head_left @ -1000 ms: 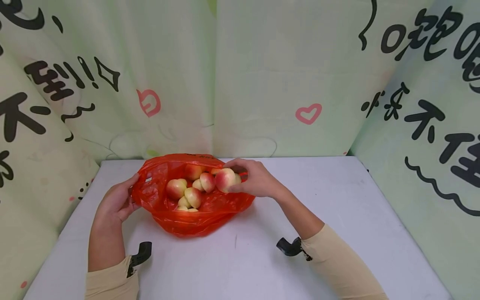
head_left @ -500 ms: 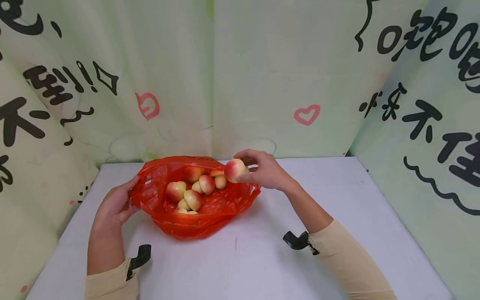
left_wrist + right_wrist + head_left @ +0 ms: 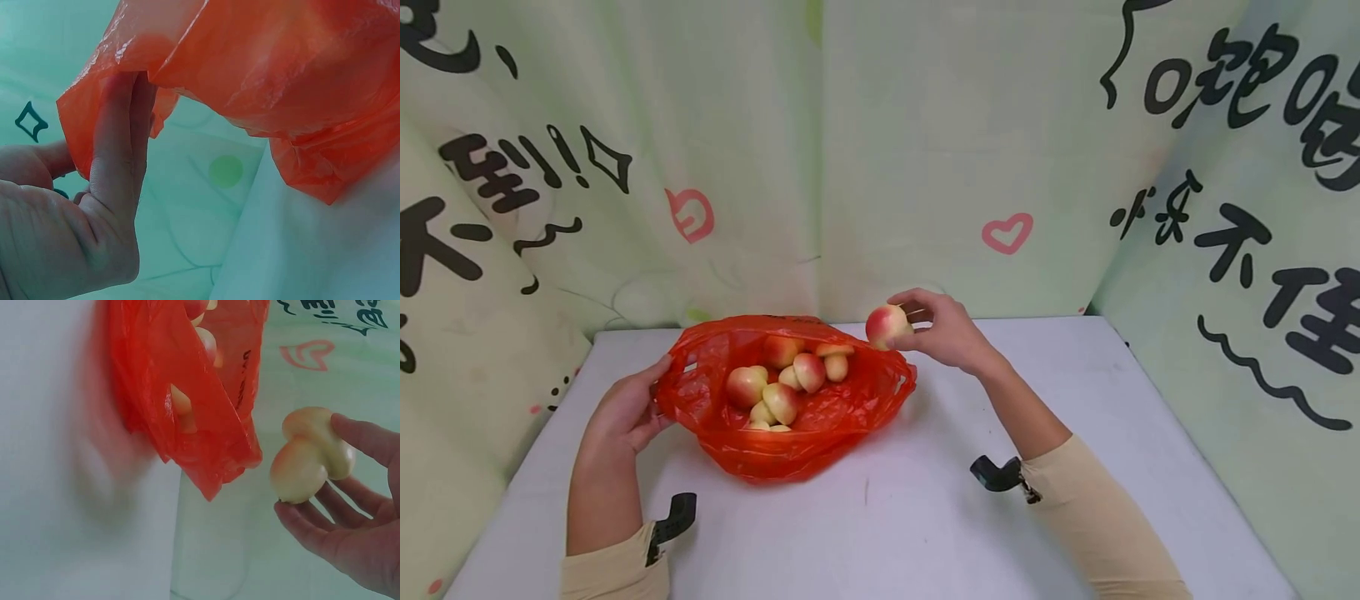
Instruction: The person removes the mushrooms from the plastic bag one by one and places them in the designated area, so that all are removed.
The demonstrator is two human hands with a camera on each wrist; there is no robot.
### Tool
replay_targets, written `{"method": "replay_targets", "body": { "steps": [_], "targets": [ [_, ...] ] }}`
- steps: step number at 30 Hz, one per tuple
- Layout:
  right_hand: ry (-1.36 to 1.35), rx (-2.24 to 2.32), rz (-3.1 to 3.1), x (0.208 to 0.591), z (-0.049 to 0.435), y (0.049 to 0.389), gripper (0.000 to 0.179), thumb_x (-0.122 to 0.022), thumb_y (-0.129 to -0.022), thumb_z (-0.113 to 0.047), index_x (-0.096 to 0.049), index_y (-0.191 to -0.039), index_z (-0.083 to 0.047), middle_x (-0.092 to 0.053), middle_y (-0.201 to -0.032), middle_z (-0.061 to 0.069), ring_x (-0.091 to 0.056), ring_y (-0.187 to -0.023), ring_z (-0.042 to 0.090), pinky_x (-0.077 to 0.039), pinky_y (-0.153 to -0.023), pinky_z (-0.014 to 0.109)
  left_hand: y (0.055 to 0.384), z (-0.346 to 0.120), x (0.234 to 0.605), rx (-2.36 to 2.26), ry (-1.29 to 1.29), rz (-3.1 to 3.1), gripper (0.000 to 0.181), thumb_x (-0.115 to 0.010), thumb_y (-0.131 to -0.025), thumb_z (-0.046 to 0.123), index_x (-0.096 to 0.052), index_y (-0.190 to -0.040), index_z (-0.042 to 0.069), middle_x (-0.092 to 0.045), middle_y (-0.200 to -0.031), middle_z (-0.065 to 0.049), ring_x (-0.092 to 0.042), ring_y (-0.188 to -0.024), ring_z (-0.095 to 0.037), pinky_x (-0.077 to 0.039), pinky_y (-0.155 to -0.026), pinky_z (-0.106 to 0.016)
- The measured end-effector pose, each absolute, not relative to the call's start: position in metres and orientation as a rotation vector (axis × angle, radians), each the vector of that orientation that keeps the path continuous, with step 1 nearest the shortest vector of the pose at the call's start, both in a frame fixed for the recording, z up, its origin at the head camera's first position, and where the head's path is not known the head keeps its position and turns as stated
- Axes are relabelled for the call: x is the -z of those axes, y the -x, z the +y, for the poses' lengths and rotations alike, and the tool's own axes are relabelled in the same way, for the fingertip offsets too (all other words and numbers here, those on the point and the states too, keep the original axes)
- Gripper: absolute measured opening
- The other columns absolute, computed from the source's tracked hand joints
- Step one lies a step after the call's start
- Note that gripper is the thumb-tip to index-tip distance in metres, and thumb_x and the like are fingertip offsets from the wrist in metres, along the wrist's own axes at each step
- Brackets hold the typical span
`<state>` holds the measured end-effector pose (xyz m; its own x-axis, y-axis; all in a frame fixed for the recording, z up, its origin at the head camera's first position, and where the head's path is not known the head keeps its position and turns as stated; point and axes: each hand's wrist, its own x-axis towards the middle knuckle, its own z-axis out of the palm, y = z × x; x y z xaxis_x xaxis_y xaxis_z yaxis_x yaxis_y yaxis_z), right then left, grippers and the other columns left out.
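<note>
1 mushroom (image 3: 300, 478), pinched at tips of right fingers (image 3: 306, 529), near red bag (image 3: 775, 458), left fingers (image 3: 114, 147) gripping its edge

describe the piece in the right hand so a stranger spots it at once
Find the red plastic bag on the white table. Near its upper right edge in the head view, the right hand pinches a red-and-cream, mushroom-shaped piece. Unlike the similar pieces inside the bag, this one is held outside it.

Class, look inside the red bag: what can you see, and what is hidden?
Several mushroom-shaped pieces, red and pale yellow, lie in the red bag. The bag partly covers the nearest; anything beneath them is hidden.
</note>
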<state>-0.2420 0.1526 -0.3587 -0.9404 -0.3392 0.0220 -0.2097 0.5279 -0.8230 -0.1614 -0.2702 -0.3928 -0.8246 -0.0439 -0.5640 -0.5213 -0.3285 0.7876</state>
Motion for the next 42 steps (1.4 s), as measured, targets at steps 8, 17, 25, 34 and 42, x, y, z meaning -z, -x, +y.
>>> {"method": "replay_targets", "body": {
  "steps": [8, 17, 25, 34, 42],
  "targets": [
    [0.241, 1.443, 2.643, 0.368, 0.167, 0.252, 0.057, -0.084, -0.087, -0.024, -0.060, -0.137, -0.010, -0.065, -0.132, 0.014, -0.064, -0.123, 0.034, -0.060, -0.096, 0.048, 0.161, -0.271, 0.392, -2.232, 0.732, 1.588, 0.077, -0.061, -0.100, 0.052, -0.028, -0.164, 0.026, -0.057, -0.126, 0.009, -0.065, -0.102, -0.007, -0.062, -0.087, -0.027],
    [0.107, 1.420, 2.660, 0.380, 0.177, 0.257, 0.059, -0.082, -0.088, -0.024, -0.057, -0.139, -0.007, -0.063, -0.134, 0.018, -0.061, -0.127, 0.036, -0.059, -0.098, 0.049, 0.160, -0.272, 0.394, -2.241, 0.726, 1.583, 0.073, -0.062, -0.100, 0.051, -0.032, -0.162, 0.026, -0.061, -0.120, 0.011, -0.066, -0.100, -0.007, -0.062, -0.086, -0.027],
    [-0.006, 1.347, 2.682, 0.398, 0.189, 0.264, 0.061, -0.081, -0.089, -0.027, -0.056, -0.140, -0.006, -0.062, -0.136, 0.019, -0.059, -0.125, 0.036, -0.058, -0.096, 0.046, 0.161, -0.272, 0.395, -2.244, 0.720, 1.585, 0.073, -0.062, -0.100, 0.051, -0.033, -0.161, 0.026, -0.065, -0.114, 0.013, -0.067, -0.099, -0.007, -0.063, -0.085, -0.027],
    [-0.089, 1.293, 2.687, 0.416, 0.194, 0.268, 0.059, -0.081, -0.088, -0.026, -0.056, -0.138, -0.006, -0.060, -0.136, 0.020, -0.058, -0.121, 0.036, -0.058, -0.091, 0.042, 0.160, -0.272, 0.395, -2.267, 0.702, 1.574, 0.060, -0.062, -0.100, 0.050, -0.043, -0.151, 0.026, -0.069, -0.107, 0.013, -0.069, -0.095, -0.007, -0.063, -0.084, -0.027],
    [-0.115, 1.237, 2.712, 0.423, 0.197, 0.267, 0.060, -0.082, -0.088, -0.027, -0.056, -0.138, -0.004, -0.060, -0.135, 0.021, -0.059, -0.118, 0.037, -0.058, -0.092, 0.044, 0.160, -0.271, 0.395, -2.269, 0.709, 1.581, 0.064, -0.063, -0.100, 0.050, -0.040, -0.154, 0.026, -0.068, -0.110, 0.013, -0.069, -0.097, -0.007, -0.063, -0.085, -0.027]
  ]
}}
